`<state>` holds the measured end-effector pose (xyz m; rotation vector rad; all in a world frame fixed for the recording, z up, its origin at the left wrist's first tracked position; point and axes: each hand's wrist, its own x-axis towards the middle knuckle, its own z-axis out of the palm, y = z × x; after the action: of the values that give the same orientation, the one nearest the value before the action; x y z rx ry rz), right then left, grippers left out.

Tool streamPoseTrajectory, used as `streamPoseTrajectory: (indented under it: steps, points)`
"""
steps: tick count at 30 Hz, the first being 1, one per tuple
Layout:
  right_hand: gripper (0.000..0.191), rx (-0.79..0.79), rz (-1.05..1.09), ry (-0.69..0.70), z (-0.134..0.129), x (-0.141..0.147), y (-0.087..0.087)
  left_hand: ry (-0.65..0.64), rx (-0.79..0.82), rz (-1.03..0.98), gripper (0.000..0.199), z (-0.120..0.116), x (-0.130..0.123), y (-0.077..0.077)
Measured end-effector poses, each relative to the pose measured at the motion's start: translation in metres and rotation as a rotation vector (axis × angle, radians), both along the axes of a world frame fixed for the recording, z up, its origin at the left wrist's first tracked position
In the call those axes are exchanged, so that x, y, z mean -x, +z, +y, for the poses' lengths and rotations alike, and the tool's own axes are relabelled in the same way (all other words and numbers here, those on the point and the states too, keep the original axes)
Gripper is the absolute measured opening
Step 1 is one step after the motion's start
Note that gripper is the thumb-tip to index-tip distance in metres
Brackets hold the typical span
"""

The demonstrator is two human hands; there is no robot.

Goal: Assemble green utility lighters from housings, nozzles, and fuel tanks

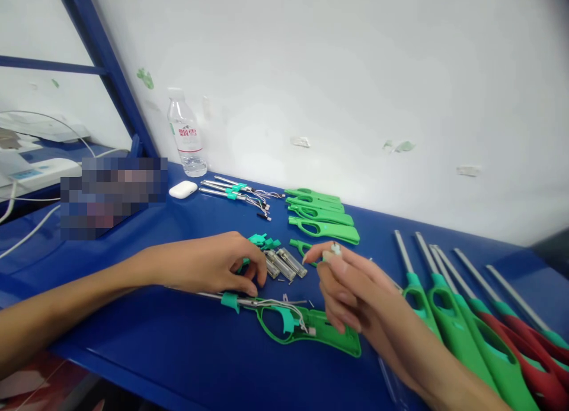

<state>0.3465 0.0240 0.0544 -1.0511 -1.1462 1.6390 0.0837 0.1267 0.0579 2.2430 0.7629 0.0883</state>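
An open green lighter shell [340, 338] lies on the blue table, with a metal rod [249, 302], thin wires and a teal trigger [288, 320] in it. My left hand [213, 263] rests just above the rod, its fingers curled down near the teal collar [229, 301]; whether its fingertips grip anything is hidden. Raised over the shell's right end, my right hand [355, 286] pinches a small whitish piece [336, 249] between thumb and finger. Clear fuel tanks [291, 263] and small teal parts [265, 241] lie between the hands.
Several green shells [324, 229] and wired metal rods [220, 191] lie toward the wall. Long green and red lighters [478, 334] line the right side. A water bottle [187, 135] and a white case [182, 189] stand at the back left.
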Motion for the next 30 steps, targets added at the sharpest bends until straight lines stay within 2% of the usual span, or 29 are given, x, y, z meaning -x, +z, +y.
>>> streamPoseTrajectory:
  steps: [4,8,10,13,16,20,25,30]
  points:
    - [0.043,0.025,0.062,0.023,0.0,0.0,0.003,-0.017,-0.029,-0.02,0.01,0.002,-0.001,-0.006]
    - [0.046,0.032,0.067,0.057,0.006,0.0,-0.004,0.01,-0.043,-0.071,0.011,0.0,-0.002,-0.007]
    - [0.05,-0.02,0.002,0.032,0.009,0.0,-0.009,0.064,-0.033,-0.116,0.012,-0.002,-0.003,-0.006]
    - [0.053,-0.135,-0.21,-0.026,0.01,0.0,-0.015,0.182,0.043,-0.207,0.023,-0.008,-0.008,-0.003]
    - [0.056,-0.207,-0.399,-0.001,0.01,0.0,-0.017,0.258,0.142,-0.314,0.029,-0.015,-0.013,0.002]
    - [0.052,-0.256,-0.471,0.028,0.01,0.0,-0.015,0.252,0.236,-0.394,0.026,-0.021,-0.019,0.006]
    - [0.048,-0.293,-0.503,0.073,0.009,0.004,-0.013,0.241,0.301,-0.45,0.021,-0.027,-0.019,0.003]
    - [0.055,-0.286,-0.576,0.152,0.006,0.004,-0.016,0.229,0.333,-0.473,0.018,-0.032,-0.019,-0.001]
